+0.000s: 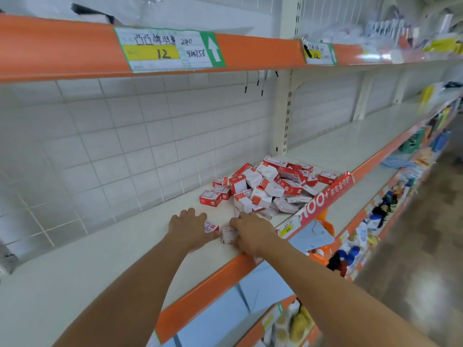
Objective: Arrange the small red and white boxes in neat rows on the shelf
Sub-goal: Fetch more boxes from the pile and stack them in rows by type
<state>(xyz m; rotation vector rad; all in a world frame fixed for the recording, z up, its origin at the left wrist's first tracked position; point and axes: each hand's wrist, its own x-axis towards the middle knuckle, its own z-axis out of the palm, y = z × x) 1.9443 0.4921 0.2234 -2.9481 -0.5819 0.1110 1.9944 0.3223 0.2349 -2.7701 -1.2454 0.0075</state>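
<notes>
right hand (251,232) fingers curled onto staple box (229,235) near shelf (105,259) front edge, could tip off | left hand (188,225) flat, covering second box (211,226) | loose pile (270,187) at 1 o'clock may slide if bumped

We reach both bare arms forward, left hand (186,225) palm-down with fingers (194,213) spread, right hand (251,234) just beside it, fingers curled.

Matt cardboard boxes (265,186) lie on a smooth, painted metal shelf (100,259) with glossy orange edging (208,289).
</notes>
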